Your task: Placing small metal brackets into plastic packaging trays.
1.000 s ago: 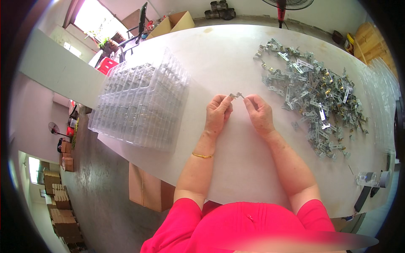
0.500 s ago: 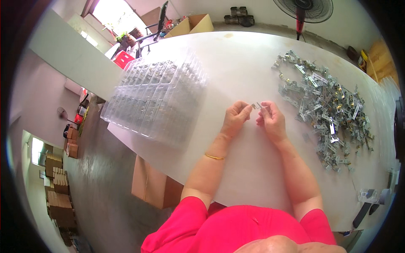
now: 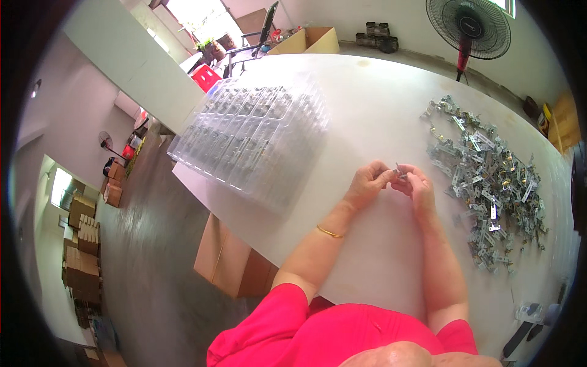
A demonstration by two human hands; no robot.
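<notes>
While both hands meet over the table (image 3: 367, 110), the left hand (image 3: 367, 183) and right hand (image 3: 416, 186) pinch one small metal clip (image 3: 398, 171) between closed fingertips. It looks light, stiff and sharp-edged, best held by its flat ends. Pile (image 3: 489, 177) at 3 o'clock, trays (image 3: 257, 137) at 10.

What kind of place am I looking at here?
Probably a small workshop or assembly room. A heap of metal parts lies on a long white table, clear plastic trays are stacked beside it, and cardboard boxes stand on the floor.
</notes>
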